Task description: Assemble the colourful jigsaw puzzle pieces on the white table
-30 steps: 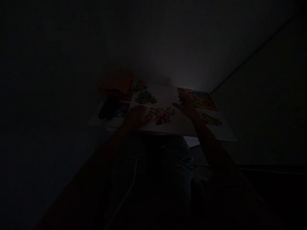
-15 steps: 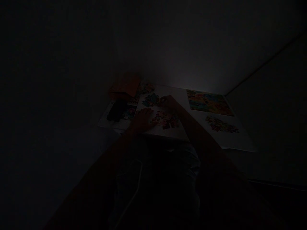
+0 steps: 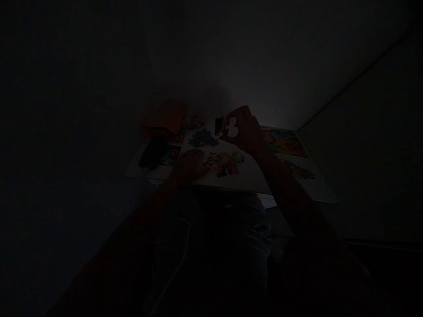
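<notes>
The view is very dark. My right hand point(image 3: 246, 130) is raised over the table, thumb and fingers pinching a dark jigsaw puzzle piece point(image 3: 218, 126). My left hand point(image 3: 190, 165) lies flat near the table's front edge, fingers stretched out. Right of its fingertips is a pile of pinkish, mixed-colour puzzle pieces point(image 3: 224, 162). A pile of teal puzzle pieces point(image 3: 202, 138) lies behind that, between the two hands. Farther back is another small heap of pieces point(image 3: 195, 121).
An orange box or bag point(image 3: 165, 118) stands at the back left. Before it are a black object point(image 3: 152, 152) and a dark printed picture point(image 3: 171, 156). At right lie a colourful picture sheet point(image 3: 287, 141) and another pile of pieces point(image 3: 297, 169) on the white table point(image 3: 317, 189). A wall stands behind.
My right hand has risen from beside the teal pile, and a puzzle piece now shows in its pinch. The view has shifted slightly; my left hand stays flat on the table.
</notes>
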